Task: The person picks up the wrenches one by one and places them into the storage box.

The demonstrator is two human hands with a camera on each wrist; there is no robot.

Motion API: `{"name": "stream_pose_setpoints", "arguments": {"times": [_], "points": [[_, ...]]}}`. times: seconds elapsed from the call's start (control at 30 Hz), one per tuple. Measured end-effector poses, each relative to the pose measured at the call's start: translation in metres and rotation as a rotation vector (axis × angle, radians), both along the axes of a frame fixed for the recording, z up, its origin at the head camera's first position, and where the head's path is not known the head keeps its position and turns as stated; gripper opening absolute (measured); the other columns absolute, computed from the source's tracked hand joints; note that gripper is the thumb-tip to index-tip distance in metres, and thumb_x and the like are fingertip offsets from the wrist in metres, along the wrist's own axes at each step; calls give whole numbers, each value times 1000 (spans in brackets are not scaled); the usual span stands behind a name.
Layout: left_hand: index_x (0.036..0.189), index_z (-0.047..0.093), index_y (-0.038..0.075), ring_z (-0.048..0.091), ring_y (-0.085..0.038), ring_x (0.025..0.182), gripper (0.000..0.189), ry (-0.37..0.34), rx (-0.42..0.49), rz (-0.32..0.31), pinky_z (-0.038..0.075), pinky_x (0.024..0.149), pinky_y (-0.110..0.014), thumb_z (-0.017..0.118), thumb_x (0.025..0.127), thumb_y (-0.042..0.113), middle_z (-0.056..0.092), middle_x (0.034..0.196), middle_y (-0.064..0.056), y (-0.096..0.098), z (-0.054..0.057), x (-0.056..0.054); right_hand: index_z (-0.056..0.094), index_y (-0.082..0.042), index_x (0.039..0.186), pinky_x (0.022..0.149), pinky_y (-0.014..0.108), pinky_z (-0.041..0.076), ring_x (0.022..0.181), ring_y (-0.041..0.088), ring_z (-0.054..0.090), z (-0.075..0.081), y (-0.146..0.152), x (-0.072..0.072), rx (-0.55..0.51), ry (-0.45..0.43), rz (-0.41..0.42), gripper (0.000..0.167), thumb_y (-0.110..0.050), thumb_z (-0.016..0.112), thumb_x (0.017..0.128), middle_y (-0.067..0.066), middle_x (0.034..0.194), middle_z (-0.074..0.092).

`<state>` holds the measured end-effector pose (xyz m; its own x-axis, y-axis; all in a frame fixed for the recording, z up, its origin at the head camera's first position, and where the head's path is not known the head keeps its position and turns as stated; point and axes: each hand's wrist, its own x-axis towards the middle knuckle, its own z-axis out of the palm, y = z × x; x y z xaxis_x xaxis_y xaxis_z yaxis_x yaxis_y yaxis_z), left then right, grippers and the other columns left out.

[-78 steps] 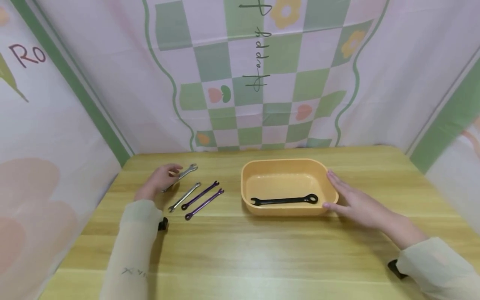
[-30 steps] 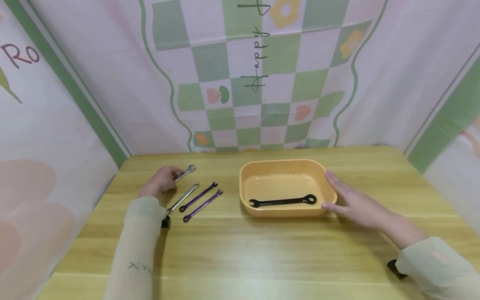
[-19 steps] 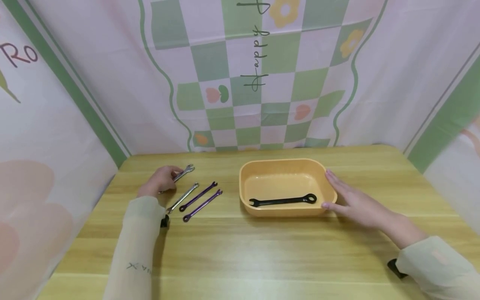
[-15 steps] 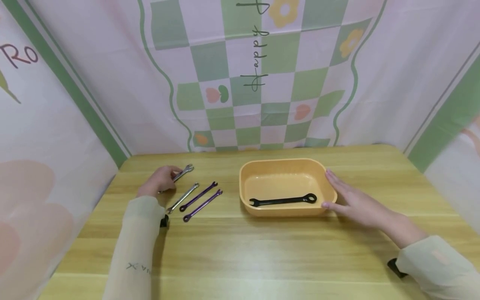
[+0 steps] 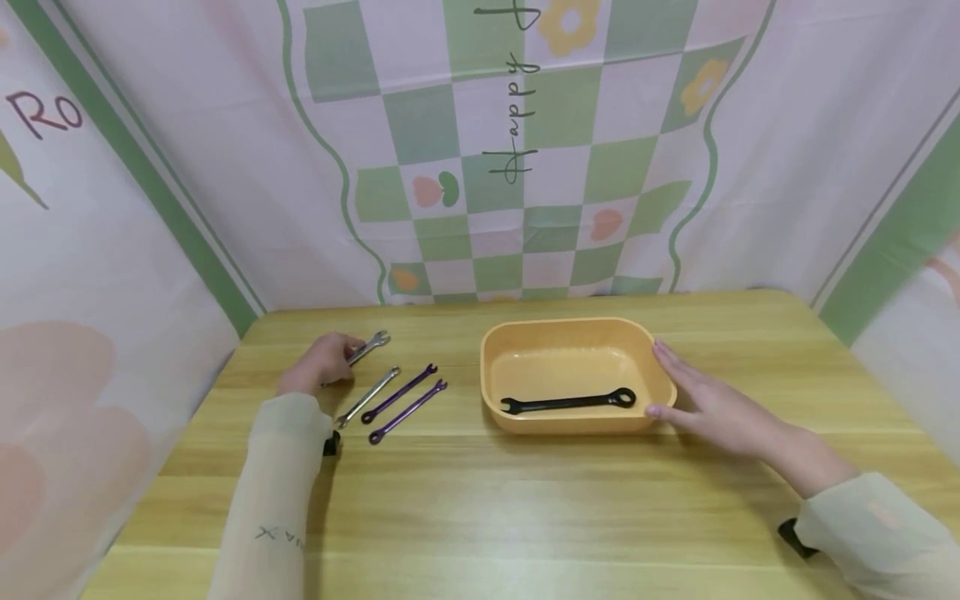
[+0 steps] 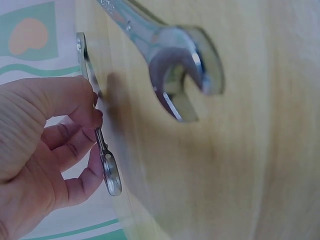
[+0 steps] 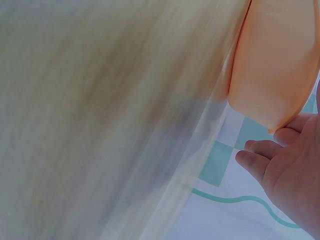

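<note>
My left hand (image 5: 322,363) pinches a silver combination wrench (image 5: 372,342) between thumb and fingers at the table's back left. The left wrist view shows this wrench (image 6: 111,172) on edge in the fingers, its middle hidden by them. Right beside it lies a second, smaller silver wrench (image 5: 369,397), then two purple wrenches (image 5: 400,393), all slanting alike. My right hand (image 5: 720,410) rests on the right end of an orange plastic bin (image 5: 577,424), fingers and thumb extended along its rim. A black wrench (image 5: 567,402) lies along the front inside the bin.
The wooden table (image 5: 480,517) carries everything. Behind it hangs a printed cloth (image 5: 495,233) with green checks, and cloth panels rise at both sides.
My left hand has moved slightly right, and its raised fingers have come down to pinch the silver wrench. The right hand and the bin have stayed put.
</note>
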<state>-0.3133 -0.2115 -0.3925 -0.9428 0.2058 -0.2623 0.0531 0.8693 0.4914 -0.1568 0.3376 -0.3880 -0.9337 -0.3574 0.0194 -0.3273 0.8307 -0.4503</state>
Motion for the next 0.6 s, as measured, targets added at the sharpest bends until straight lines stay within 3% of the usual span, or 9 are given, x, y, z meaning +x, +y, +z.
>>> {"name": "stream_pose_setpoints", "arguments": {"times": [0.23, 0.6], "points": [[142, 55, -5, 59, -38, 108, 67, 17, -9, -16, 52, 95, -48, 72, 77, -13, 61, 127, -28, 3, 3, 2, 2, -8, 165, 111, 72, 22, 143, 58, 21, 0, 1, -1, -5, -9, -7, 96, -44, 63, 101, 14, 169, -2], [140, 57, -5, 59, -35, 104, 65, 31, -11, -21, 52, 94, -46, 73, 77, -13, 63, 122, -26, 3, 2, 3, 1, -8, 165, 110, 71, 23, 143, 58, 22, -1, 1, -2, -1, -5, -1, 96, -44, 63, 101, 15, 169, -1]]}}
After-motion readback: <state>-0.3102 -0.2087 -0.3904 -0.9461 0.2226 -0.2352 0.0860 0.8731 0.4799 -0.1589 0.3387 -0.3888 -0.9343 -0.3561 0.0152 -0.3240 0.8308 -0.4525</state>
